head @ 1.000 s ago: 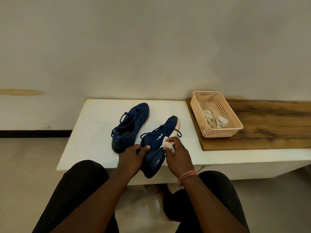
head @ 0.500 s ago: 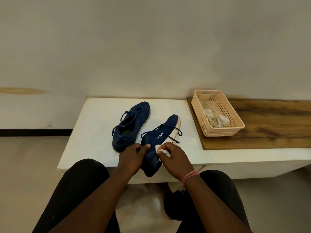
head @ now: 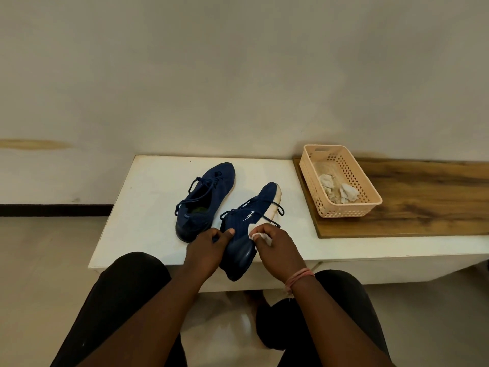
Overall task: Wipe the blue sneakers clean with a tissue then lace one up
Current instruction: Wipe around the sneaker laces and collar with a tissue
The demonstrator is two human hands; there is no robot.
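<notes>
My left hand [head: 209,245] grips the tilted sneaker's [head: 247,229] heel to steady it on the surface [head: 148,207] while my right hand's [head: 275,247] fingers pinch the tissue [head: 258,234] against its side.

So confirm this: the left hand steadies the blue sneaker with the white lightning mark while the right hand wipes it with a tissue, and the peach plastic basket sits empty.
Not empty: the head view shows crumpled tissues lying in the peach plastic basket. The rest stands: left hand steadies the blue sneaker with the white lightning mark, right hand wipes with a white tissue.
</notes>
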